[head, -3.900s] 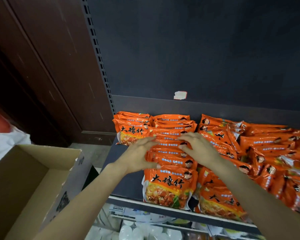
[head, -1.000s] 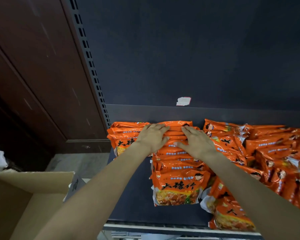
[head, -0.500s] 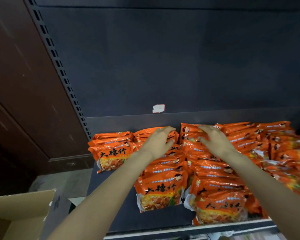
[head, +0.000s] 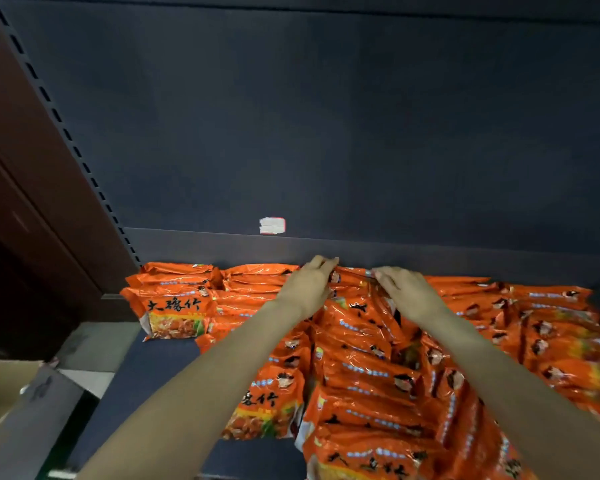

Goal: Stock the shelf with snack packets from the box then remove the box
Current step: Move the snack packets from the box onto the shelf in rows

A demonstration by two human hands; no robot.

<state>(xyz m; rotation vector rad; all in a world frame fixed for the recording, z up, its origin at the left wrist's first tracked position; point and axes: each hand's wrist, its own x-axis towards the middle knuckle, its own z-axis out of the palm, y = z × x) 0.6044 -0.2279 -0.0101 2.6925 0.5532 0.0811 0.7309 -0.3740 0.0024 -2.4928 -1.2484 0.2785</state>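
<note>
Orange snack packets (head: 361, 362) lie in overlapping rows across the dark shelf (head: 153, 379), with a short stack (head: 174, 306) at the back left. My left hand (head: 307, 287) and my right hand (head: 407, 291) reach to the back of the middle rows. The fingertips of both hands curl over the top edge of the rearmost packet (head: 352, 275), against the shelf's back panel. A corner of the open cardboard box (head: 4, 379) shows at the lower left, beside the shelf; its inside is out of view.
The dark back panel (head: 326, 133) carries a small white sticker (head: 272, 225). A slotted upright (head: 66, 133) and a brown wooden wall (head: 21, 168) bound the shelf on the left. Bare shelf surface lies in front of the left stack.
Both hands have shifted right and further back, from pressing flat on the middle rows to curling over the rearmost packet's edge. The view has tilted up, so less of the box shows.
</note>
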